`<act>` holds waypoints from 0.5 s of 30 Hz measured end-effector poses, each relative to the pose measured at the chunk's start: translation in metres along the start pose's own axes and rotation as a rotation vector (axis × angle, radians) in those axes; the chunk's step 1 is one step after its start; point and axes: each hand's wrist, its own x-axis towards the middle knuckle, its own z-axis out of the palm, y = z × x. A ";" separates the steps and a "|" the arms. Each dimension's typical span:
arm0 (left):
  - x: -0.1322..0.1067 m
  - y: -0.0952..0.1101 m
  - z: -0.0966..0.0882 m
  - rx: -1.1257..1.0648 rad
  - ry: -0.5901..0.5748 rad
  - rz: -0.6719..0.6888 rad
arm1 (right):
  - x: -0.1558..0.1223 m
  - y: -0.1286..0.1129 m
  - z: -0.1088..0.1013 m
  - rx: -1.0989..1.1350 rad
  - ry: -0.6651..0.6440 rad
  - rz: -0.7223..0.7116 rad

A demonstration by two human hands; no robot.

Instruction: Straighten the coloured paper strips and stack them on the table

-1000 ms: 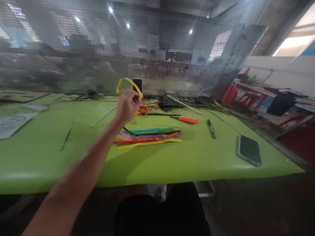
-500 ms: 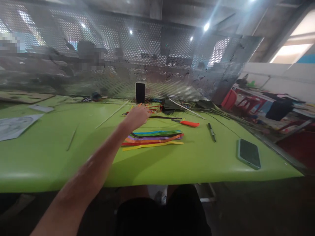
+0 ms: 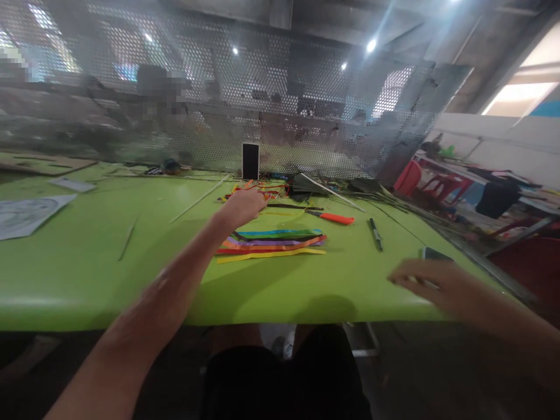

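My left hand reaches over a loose heap of coloured strips at the back of the table. Its fingers are curled together, and whatever they pinch is hidden. A dark strip runs to the right of its fingertips. In front of it several paper-like strips in blue, green, black, purple, orange, red and yellow lie side by side. My right hand, slightly blurred, hovers at the right with fingers loosely bent and the thumb apart, nothing visible in it. It partly covers a phone.
An orange-handled knife and a black pen lie right of the strips. Another phone stands against the perforated metal screen. Thin sticks and a printed sheet lie on the left.
My right hand has come into view from the right, over the phone. My left hand has stayed almost in place. A thin yellow strip now shows near the knife's blade.
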 end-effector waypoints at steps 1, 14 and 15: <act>0.000 0.000 0.000 -0.005 0.013 0.007 | 0.031 -0.004 0.000 -0.110 -0.042 -0.107; 0.005 -0.007 0.004 -0.181 0.207 -0.057 | 0.244 0.033 0.100 -0.613 0.017 -0.375; 0.005 -0.004 0.004 -0.199 0.205 -0.085 | 0.240 0.036 0.100 -0.614 0.049 -0.357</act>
